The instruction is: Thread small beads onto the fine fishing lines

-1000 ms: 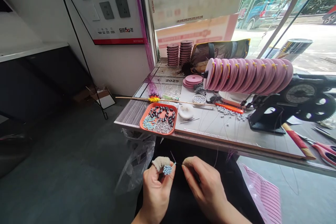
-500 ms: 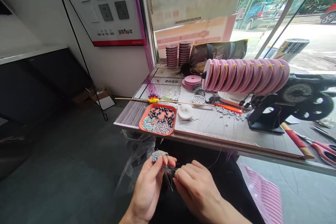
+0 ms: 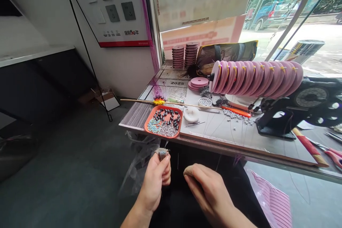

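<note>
My left hand (image 3: 156, 178) is low in front of me, below the table edge, fingers curled shut with a taped fingertip pinching a small cluster of blue-grey beads (image 3: 161, 154). My right hand (image 3: 207, 188) sits just to the right, fingers closed, thumb taped, pinching a thin line I can barely make out. The two hands are a few centimetres apart over my dark lap. Above them on the table stands an orange tray (image 3: 149, 122) of black, blue and silver beads.
A row of pink foam discs (image 3: 256, 77) hangs on a black winding machine (image 3: 310, 105). Stacked pink discs (image 3: 197, 82), a white spool (image 3: 191, 114), a small bowl of beads (image 3: 205, 102), a long thin stick (image 3: 139, 101) and red-handled scissors (image 3: 332, 155) lie on the table. A clear plastic bag (image 3: 139, 164) hangs left.
The left hand turned and closed, so the bead cluster is now mostly covered at its fingertip. The right hand drew back slightly from it. The dark bristles between the hands are no longer visible.
</note>
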Motion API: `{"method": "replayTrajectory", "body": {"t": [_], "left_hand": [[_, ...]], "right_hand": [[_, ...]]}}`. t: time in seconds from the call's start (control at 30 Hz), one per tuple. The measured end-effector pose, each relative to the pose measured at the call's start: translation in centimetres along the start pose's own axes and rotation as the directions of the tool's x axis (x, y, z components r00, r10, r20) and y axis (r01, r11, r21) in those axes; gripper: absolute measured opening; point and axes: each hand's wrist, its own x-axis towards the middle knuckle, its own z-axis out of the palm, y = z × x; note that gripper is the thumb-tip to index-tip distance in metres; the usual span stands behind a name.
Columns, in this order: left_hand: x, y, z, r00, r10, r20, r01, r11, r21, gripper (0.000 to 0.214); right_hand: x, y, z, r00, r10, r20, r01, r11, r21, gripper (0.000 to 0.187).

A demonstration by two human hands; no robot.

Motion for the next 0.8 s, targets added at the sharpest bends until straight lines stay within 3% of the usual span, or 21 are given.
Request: {"method": "replayTrajectory", "body": {"t": [0.3, 0.4, 0.8], "left_hand": [[0.0, -1.0, -0.2, 1.000, 0.025, 0.004, -0.025, 0.996, 0.088, 0.025], [0.0, -1.3, -0.4, 0.999, 0.030, 0.009, -0.031, 0.994, 0.106, 0.033], [-0.2, -1.2, -0.1, 1.000, -0.007, -0.009, 0.008, 0.994, 0.108, 0.034]], "right_hand": [[0.0, -0.1, 0.5, 0.998, 0.016, 0.057, -0.016, 1.000, 0.001, 0.020], [-0.2, 0.0, 0.5, 0.997, 0.026, 0.069, -0.025, 1.000, -0.003, 0.020], [-0.2, 0.1, 0.8, 0.993, 0.064, 0.101, -0.065, 0.998, 0.012, 0.020]]}}
